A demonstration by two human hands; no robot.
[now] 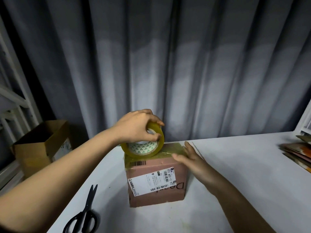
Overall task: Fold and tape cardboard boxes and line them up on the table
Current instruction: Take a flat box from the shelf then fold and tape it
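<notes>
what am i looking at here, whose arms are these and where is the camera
There is no machine here: these are a person's two bare arms, filmed by one wide-angle camera worn on their head, looking forward and down. On the white table stands a brown cardboard box with a shipping label. The left hand grips a roll of clear yellowish tape resting on the box top. The right hand, fingers straight, presses on the box's top right edge. Black scissors lie at the near left, a pile of flattened cardboard at the far right, and an open box stands beyond the table's left edge.
</notes>
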